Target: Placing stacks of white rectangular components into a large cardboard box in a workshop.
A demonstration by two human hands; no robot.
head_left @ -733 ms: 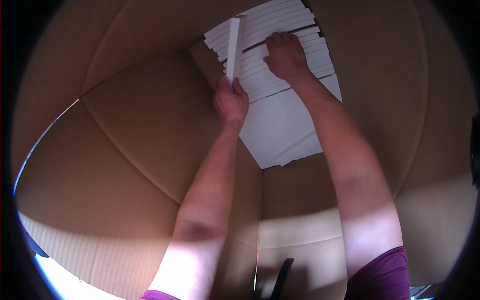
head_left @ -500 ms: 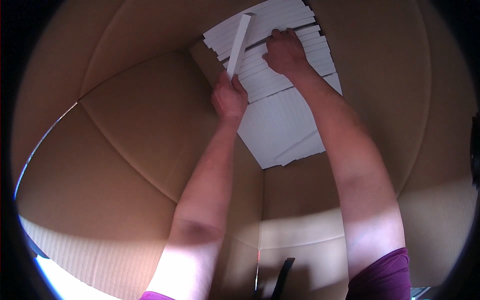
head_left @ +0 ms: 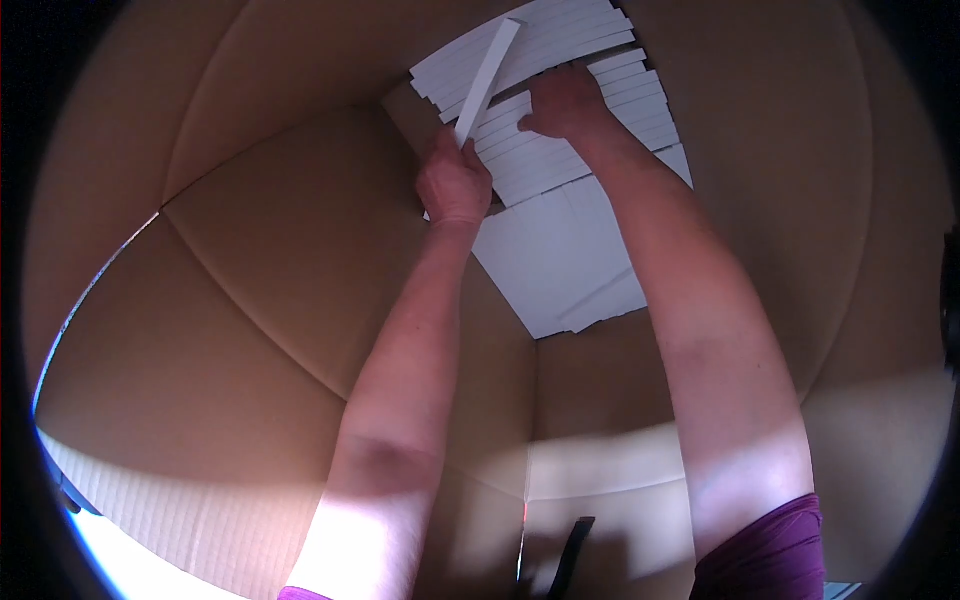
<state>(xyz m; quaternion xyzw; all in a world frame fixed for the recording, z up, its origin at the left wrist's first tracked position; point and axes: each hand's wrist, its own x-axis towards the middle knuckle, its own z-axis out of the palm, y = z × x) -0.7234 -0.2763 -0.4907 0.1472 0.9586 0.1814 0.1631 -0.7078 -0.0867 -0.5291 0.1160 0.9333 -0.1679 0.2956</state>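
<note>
My left hand is closed around the lower end of a long, narrow white piece, like a slim carton or strip. It slants up and to the right over rows of similar pieces. My right hand rests at the dark gap between the far row of white pieces and the nearer row. Its fingers bend down at the gap with their tips hidden, and the thumb sticks out to the left. Closer to me lies a flat white layer with a ragged front edge.
Tall brown cardboard walls of a deep box surround the white pieces. A corner seam runs down the near side. Below it is a dark strap-like thing. Bright light falls over the left rim.
My right hand's fingers have sunk deeper into the gap between the rows. My left hand has shifted slightly, and the white piece it holds leans further right. The view has moved a little.
</note>
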